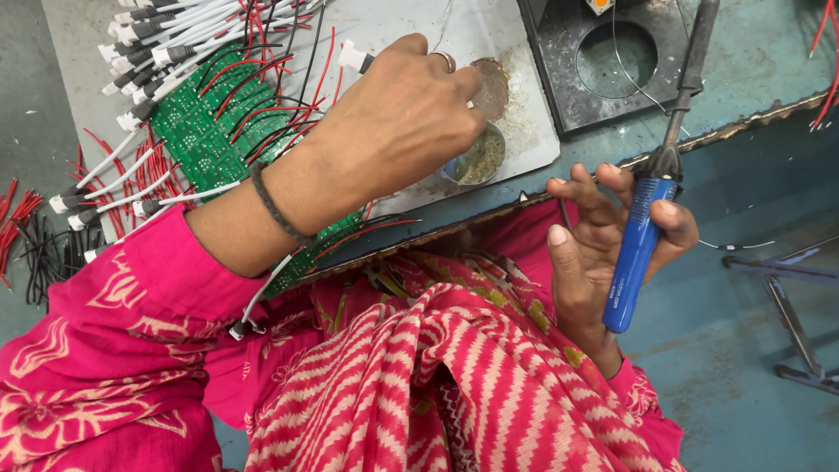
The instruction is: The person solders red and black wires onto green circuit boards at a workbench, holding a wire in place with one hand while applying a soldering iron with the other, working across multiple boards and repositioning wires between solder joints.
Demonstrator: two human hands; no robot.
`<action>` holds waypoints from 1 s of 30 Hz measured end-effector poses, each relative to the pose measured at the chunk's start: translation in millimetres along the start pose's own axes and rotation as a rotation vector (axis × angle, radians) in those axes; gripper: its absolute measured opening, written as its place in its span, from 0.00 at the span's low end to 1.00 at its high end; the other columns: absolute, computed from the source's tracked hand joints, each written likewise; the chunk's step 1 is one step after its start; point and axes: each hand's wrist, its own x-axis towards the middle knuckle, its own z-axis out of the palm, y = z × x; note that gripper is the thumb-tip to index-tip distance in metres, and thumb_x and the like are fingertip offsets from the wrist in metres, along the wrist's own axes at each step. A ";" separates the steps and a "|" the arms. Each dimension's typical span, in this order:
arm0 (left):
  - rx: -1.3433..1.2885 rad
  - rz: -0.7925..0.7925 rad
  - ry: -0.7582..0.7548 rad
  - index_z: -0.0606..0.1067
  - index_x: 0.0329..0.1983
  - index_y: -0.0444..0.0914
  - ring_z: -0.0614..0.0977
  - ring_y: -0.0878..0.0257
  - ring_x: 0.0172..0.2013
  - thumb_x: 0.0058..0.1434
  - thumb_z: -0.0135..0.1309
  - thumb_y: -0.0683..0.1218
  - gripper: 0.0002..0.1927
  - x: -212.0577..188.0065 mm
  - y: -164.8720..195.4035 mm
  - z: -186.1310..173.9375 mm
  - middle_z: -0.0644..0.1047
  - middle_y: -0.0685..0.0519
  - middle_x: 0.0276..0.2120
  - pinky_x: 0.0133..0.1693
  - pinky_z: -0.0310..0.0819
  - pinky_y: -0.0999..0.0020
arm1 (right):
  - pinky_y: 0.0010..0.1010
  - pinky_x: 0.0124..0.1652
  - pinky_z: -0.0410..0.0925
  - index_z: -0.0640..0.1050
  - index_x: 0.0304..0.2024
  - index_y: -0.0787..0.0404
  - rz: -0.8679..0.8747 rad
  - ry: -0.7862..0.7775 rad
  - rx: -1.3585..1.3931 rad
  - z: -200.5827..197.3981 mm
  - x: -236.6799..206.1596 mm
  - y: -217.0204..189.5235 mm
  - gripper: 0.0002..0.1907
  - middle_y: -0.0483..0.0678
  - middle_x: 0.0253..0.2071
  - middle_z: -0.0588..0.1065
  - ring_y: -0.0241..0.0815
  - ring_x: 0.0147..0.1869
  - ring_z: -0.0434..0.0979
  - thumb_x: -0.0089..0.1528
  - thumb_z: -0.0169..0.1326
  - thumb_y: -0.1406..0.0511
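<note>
Soldering iron in the right hand, left hand over the flux tin

The right hand (603, 245) has its fingers closed loosely round the blue grip of the soldering iron (651, 201), tip pointing up and away beyond the fingertips. It looks light and stiff, best held on the blue plastic, well clear of the hot metal end. The left hand (398, 122) has fingers pinched narrow just above the small round tin (481, 157); what they pinch is hidden. Behind its knuckles lies the green circuit board (201, 131) with red and black wires (262, 87).

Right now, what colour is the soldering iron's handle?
Blue, with a black collar; the soldering iron shows best in the head view.
</note>
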 end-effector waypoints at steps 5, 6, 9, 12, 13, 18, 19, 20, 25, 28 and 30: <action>0.005 0.009 -0.031 0.79 0.22 0.44 0.84 0.58 0.34 0.53 0.57 0.47 0.06 3.1 -0.7 0.3 0.79 0.52 0.32 0.38 0.73 0.60 | 0.41 0.74 0.64 0.54 0.68 0.43 0.003 0.000 -0.017 -0.2 -0.3 -0.4 0.39 0.51 0.66 0.65 0.49 0.63 0.77 0.69 0.58 0.80; -0.003 0.009 -0.026 0.79 0.22 0.44 0.84 0.58 0.34 0.53 0.56 0.47 0.06 2.8 -1.0 0.0 0.79 0.52 0.32 0.38 0.73 0.59 | 0.41 0.74 0.63 0.54 0.68 0.43 0.004 0.000 -0.016 -0.4 -0.2 -0.4 0.38 0.51 0.66 0.65 0.48 0.63 0.77 0.70 0.58 0.80; -0.029 -0.004 0.021 0.80 0.25 0.44 0.84 0.57 0.34 0.54 0.56 0.47 0.05 0.3 -2.6 -2.2 0.79 0.52 0.32 0.39 0.73 0.59 | 0.41 0.74 0.63 0.54 0.68 0.43 0.007 0.002 0.002 -1.3 0.3 -0.4 0.38 0.51 0.66 0.65 0.48 0.63 0.76 0.70 0.58 0.80; -0.018 -0.006 0.063 0.80 0.27 0.45 0.84 0.58 0.35 0.54 0.56 0.47 0.04 -6.9 -5.7 -6.7 0.78 0.53 0.33 0.40 0.73 0.59 | 0.41 0.74 0.63 0.55 0.68 0.43 0.008 -0.005 0.003 -1.7 1.0 -0.5 0.38 0.50 0.66 0.65 0.48 0.63 0.76 0.70 0.58 0.80; -0.007 -0.005 0.074 0.80 0.28 0.44 0.84 0.58 0.36 0.54 0.56 0.47 0.04 -10.1 -6.6 -8.6 0.78 0.53 0.33 0.41 0.74 0.60 | 0.41 0.74 0.63 0.55 0.68 0.43 0.008 -0.007 0.007 -1.3 0.8 -0.9 0.38 0.50 0.66 0.65 0.48 0.63 0.76 0.70 0.58 0.80; -0.162 -0.020 0.114 0.77 0.29 0.42 0.82 0.54 0.33 0.57 0.56 0.44 0.02 -26.1 -7.6 -17.3 0.74 0.51 0.31 0.39 0.74 0.57 | 0.41 0.73 0.65 0.55 0.67 0.43 0.005 -0.010 -0.010 1.9 -0.5 -5.0 0.37 0.50 0.66 0.66 0.48 0.63 0.77 0.70 0.58 0.81; -0.194 -0.021 0.130 0.76 0.29 0.41 0.82 0.53 0.33 0.58 0.56 0.44 0.03 -29.2 -7.6 -18.8 0.74 0.51 0.31 0.39 0.74 0.56 | 0.41 0.72 0.66 0.55 0.67 0.44 0.006 -0.010 -0.014 2.5 -0.9 -6.4 0.37 0.51 0.65 0.66 0.49 0.63 0.77 0.70 0.58 0.81; -0.214 -0.028 0.141 0.76 0.30 0.41 0.81 0.53 0.32 0.58 0.56 0.43 0.02 -32.9 -7.2 -20.2 0.73 0.51 0.31 0.37 0.74 0.56 | 0.40 0.70 0.67 0.55 0.67 0.44 0.002 -0.010 -0.011 3.4 -1.4 -7.1 0.37 0.51 0.65 0.66 0.49 0.63 0.77 0.70 0.58 0.80; -0.253 -0.075 0.214 0.76 0.36 0.40 0.81 0.53 0.31 0.57 0.56 0.42 0.04 -56.4 -5.9 -26.8 0.73 0.51 0.33 0.31 0.73 0.56 | 0.35 0.63 0.70 0.56 0.67 0.44 -0.047 -0.019 -0.037 6.8 -5.3 -7.0 0.36 0.52 0.65 0.68 0.48 0.61 0.78 0.70 0.57 0.80; -0.254 -0.132 0.243 0.75 0.35 0.40 0.80 0.53 0.31 0.59 0.57 0.42 0.03 -77.7 -6.9 -30.7 0.72 0.50 0.33 0.31 0.72 0.56 | 0.35 0.60 0.72 0.58 0.67 0.47 -0.075 0.019 -0.004 11.1 -11.8 -2.3 0.33 0.53 0.62 0.71 0.46 0.58 0.78 0.71 0.57 0.79; -0.269 -0.210 0.273 0.76 0.36 0.40 0.80 0.53 0.31 0.60 0.58 0.42 0.03 -96.7 -7.8 -33.5 0.72 0.50 0.33 0.30 0.71 0.55 | 0.35 0.57 0.74 0.59 0.68 0.49 -0.117 0.026 0.014 14.4 -13.9 5.3 0.31 0.56 0.60 0.73 0.46 0.57 0.80 0.71 0.57 0.77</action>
